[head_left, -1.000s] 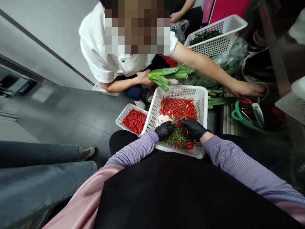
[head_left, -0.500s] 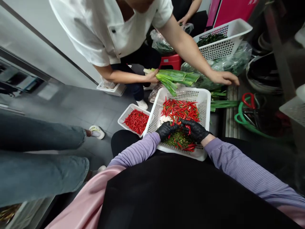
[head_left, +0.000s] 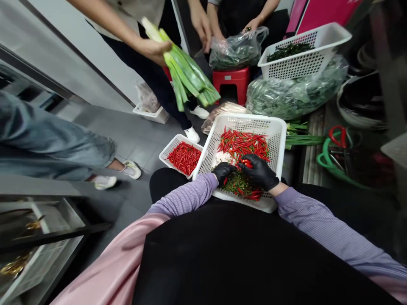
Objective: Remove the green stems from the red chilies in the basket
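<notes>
A white perforated basket (head_left: 208, 148) rests against my lap. Red chilies (head_left: 243, 142) fill its far half, and a heap of green chili stems (head_left: 237, 182) lies nearer me with a few red ones mixed in. My right hand (head_left: 259, 171), in a black glove, is closed round several red chilies that show at its fingertips. Just left of it, my left hand (head_left: 224, 171), also gloved, has its fingers pinched together over the stems; whatever it grips is too small to make out. To the left, a smaller white basket (head_left: 163, 156) holds more red chilies.
A person holds leeks (head_left: 190, 76) beyond my basket. Another person's hands touch a plastic bag of greens (head_left: 233, 48) on a red stool (head_left: 231, 80). Right of them are a white basket (head_left: 330, 31), a bagged pile of greens (head_left: 292, 97) and red-handled scissors (head_left: 340, 137).
The person with the leeks has stepped back and left, carrying them away from above my basket. The jeans-clad person has shifted. My hands stay over the basket, the right one slightly more curled.
</notes>
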{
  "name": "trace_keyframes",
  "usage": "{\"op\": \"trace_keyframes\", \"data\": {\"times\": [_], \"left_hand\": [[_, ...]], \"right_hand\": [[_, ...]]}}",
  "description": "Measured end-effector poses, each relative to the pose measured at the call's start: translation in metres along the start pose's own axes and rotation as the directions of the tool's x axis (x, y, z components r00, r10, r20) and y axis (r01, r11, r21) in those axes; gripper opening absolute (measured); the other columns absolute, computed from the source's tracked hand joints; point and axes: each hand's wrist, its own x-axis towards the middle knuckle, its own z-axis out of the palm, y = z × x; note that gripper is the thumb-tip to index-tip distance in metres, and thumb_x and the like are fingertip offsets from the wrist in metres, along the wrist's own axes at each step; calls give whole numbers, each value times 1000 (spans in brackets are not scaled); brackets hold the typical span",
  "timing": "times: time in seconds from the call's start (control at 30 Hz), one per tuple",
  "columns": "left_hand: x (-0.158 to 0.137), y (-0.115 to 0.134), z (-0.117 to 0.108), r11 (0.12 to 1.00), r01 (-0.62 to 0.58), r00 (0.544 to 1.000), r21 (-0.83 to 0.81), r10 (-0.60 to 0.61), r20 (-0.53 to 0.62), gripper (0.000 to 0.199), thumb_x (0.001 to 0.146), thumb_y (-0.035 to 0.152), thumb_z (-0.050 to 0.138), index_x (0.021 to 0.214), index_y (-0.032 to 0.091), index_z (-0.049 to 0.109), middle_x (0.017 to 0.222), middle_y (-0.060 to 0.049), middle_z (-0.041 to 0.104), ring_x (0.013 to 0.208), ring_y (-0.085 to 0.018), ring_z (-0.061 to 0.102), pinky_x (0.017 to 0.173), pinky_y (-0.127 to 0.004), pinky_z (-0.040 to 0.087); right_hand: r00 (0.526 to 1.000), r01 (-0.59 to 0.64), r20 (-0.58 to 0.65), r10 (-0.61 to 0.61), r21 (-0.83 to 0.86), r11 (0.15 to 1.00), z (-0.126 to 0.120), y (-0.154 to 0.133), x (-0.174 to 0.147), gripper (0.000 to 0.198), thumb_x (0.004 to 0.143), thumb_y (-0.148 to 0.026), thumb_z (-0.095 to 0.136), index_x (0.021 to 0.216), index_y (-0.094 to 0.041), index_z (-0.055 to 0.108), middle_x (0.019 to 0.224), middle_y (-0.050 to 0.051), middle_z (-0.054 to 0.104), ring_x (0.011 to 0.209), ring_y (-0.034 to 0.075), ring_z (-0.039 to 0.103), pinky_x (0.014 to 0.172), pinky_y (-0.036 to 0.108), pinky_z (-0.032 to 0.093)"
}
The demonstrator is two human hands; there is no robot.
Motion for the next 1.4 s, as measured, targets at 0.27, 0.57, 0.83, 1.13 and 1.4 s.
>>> {"op": "trace_keyframes", "data": {"times": [0.27, 0.57, 0.83, 1.13, 1.4], "left_hand": [[5, -5, -10, 982, 76, 988, -173, -51, 146, 42, 90, 50, 50, 74, 12, 62, 55, 1, 54, 41, -6, 42, 44, -23, 32], [-12, 8, -5, 993, -77, 975, 91, 56, 215, 55, 66, 65, 70, 59, 15, 49, 45, 4, 43, 41, -6, 37, 44, -22, 28], [-2, -1, -10, 950, -248, 917, 189, 167, 362, 51, 56, 59, 77, 65, 12, 59, 58, 3, 52, 58, -9, 44, 61, -26, 38], [-6, 5, -11, 971, -188, 937, 145, 133, 323, 39, 65, 48, 73, 64, 11, 60, 52, 2, 51, 51, -8, 44, 54, -23, 35], [-6, 0, -4, 937, -176, 962, 303, 98, 257, 26, 73, 29, 66, 55, 11, 59, 51, 1, 52, 48, -6, 42, 51, -22, 34]], "right_hand": [[879, -477, 116, 462, 196, 857, -9, 3, 2, 35, 52, -47, 69, 53, -22, 45, 45, -6, 42, 42, 10, 35, 42, 26, 26], [793, -606, 338, 508, 347, 716, -2, 6, -7, 24, 52, -25, 78, 64, -17, 60, 53, -3, 57, 52, 12, 52, 51, 27, 43], [819, -572, 323, 475, 384, 725, -2, 15, -3, 29, 48, -28, 84, 62, -17, 61, 54, -4, 58, 50, 9, 48, 51, 24, 41], [894, -444, 123, 430, 355, 823, -8, 7, 4, 50, 42, -42, 87, 48, -21, 41, 40, -9, 40, 40, 7, 33, 42, 25, 25], [985, -174, 37, 171, 102, 980, -2, 9, -2, 39, 54, -49, 77, 55, -22, 50, 53, -4, 47, 55, 13, 42, 55, 29, 37]]}}
